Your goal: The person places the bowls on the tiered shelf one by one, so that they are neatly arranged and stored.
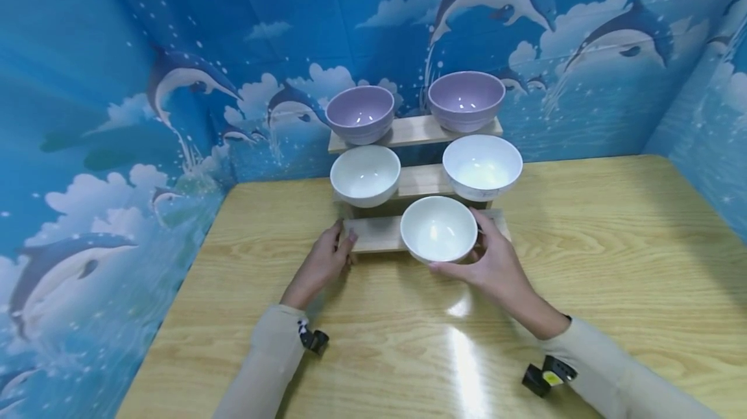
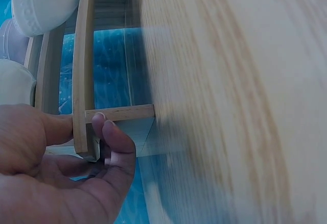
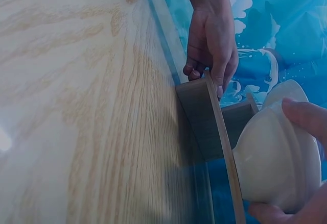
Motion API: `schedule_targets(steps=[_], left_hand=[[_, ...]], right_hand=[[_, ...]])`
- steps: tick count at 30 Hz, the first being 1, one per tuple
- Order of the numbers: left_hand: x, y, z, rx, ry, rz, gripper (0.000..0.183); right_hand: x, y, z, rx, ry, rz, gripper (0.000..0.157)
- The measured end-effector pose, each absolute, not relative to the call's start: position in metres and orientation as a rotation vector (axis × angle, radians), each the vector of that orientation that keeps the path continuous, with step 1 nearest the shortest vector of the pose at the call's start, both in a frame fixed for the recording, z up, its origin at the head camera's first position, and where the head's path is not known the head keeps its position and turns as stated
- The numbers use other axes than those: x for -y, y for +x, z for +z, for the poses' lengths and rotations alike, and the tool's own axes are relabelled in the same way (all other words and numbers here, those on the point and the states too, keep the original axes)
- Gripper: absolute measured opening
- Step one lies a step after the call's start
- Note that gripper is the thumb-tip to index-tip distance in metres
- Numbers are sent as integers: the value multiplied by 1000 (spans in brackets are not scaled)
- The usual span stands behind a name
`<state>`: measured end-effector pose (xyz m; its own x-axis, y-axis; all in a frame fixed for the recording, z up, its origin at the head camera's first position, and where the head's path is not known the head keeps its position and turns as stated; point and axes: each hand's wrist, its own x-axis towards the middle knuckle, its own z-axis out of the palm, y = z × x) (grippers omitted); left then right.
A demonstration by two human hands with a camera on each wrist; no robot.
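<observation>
A three-step wooden display stand (image 1: 376, 235) is on the table. At its left end, my left hand (image 1: 320, 264) grips the lowest board, the thumb on top and the fingers curled beneath in the left wrist view. My right hand (image 1: 500, 266) holds a white bowl (image 1: 439, 231) by its right side, thumb near the front and fingers behind. In the right wrist view this bowl (image 3: 271, 152) has its base right at the lowest board. Two more white bowls, a left one (image 1: 365, 176) and a right one (image 1: 482, 167), sit on the middle step.
Two purple bowls, one on the left (image 1: 360, 114) and one on the right (image 1: 467, 101), stand on the top step. Behind the wood-grain table (image 1: 613, 231) hangs a blue dolphin-print cloth (image 1: 327, 10), which also covers the left and right sides.
</observation>
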<state>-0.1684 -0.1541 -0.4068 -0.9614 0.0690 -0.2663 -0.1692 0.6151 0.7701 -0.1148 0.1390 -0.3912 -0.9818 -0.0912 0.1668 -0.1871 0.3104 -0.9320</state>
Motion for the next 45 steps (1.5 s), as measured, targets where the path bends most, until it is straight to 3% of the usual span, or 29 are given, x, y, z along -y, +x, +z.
schedule_targets(steps=[35, 45], left_hand=[[161, -167, -408, -2582, -58, 1241, 68], [157, -166, -410, -2638, -57, 1212, 66]], right_hand=[[-120, -120, -394, 2499, 232, 1752, 106], [-133, -110, -392, 2481, 276, 1850, 99]])
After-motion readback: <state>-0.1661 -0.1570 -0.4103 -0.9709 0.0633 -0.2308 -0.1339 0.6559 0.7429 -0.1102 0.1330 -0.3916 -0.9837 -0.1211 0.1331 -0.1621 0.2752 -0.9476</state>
